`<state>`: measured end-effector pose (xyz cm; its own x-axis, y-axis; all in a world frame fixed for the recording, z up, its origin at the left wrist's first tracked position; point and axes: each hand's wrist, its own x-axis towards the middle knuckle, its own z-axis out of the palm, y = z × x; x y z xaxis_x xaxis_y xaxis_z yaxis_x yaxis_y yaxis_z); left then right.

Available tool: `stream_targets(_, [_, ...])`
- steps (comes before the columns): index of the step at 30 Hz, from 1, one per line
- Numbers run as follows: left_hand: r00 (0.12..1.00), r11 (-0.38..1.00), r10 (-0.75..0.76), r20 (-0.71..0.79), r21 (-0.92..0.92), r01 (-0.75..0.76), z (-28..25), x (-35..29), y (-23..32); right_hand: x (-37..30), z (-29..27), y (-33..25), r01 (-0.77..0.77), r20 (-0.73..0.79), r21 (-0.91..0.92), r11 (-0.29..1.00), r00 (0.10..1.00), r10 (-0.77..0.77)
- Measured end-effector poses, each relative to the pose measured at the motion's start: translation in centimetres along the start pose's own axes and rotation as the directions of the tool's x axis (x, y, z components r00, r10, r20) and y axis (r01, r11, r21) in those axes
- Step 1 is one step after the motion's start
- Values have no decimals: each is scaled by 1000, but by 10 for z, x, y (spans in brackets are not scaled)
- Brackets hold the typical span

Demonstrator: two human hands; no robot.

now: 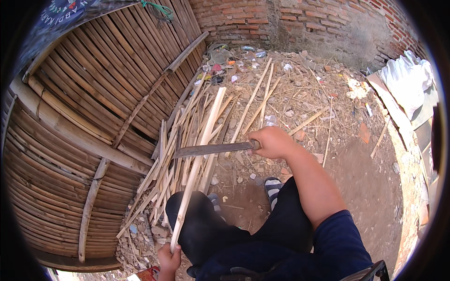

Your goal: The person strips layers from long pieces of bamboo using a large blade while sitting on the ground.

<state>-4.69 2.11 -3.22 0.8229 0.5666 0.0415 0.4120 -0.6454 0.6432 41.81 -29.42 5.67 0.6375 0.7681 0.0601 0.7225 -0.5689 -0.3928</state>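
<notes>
My right hand (271, 142) is closed round the handle of a machete (211, 149), whose long dull blade points left. The blade lies across a pale wooden strip (191, 183), at about its middle. Near the lower edge my left hand (168, 257) grips the near end of that strip, which slants up and away past my left knee. Whether the edge has cut into the wood, I cannot tell. Beneath and beyond the strip lies a loose pile of split wooden strips (166, 154) on the ground.
A slatted bamboo wall (89, 107) stands close on the left, a brick wall (318, 23) at the back. Stones and litter cover the far ground, with several longer sticks (255, 96). White plastic sacking (407, 79) lies at right. My sandalled feet (273, 189) are near the pile.
</notes>
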Motion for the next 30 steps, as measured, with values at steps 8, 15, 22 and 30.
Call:
stream_targets(8, [993,996,45,107,68,-53,-12,-27,-41,-5,-1,26,-235,-207,217,947,937,280])
stream_targets(15, [999,994,-4,36,111,0,-17,-38,-62,-6,-16,15,-287,-159,144,947,938,309])
stream_targets(22, [995,996,-37,-95,81,45,-7,-8,21,-3,13,-4,-75,-78,192,979,993,91])
stream_targets(30, [999,974,30,-34,223,-21,11,4,38,5,35,-46,87,179,31,996,980,-91])
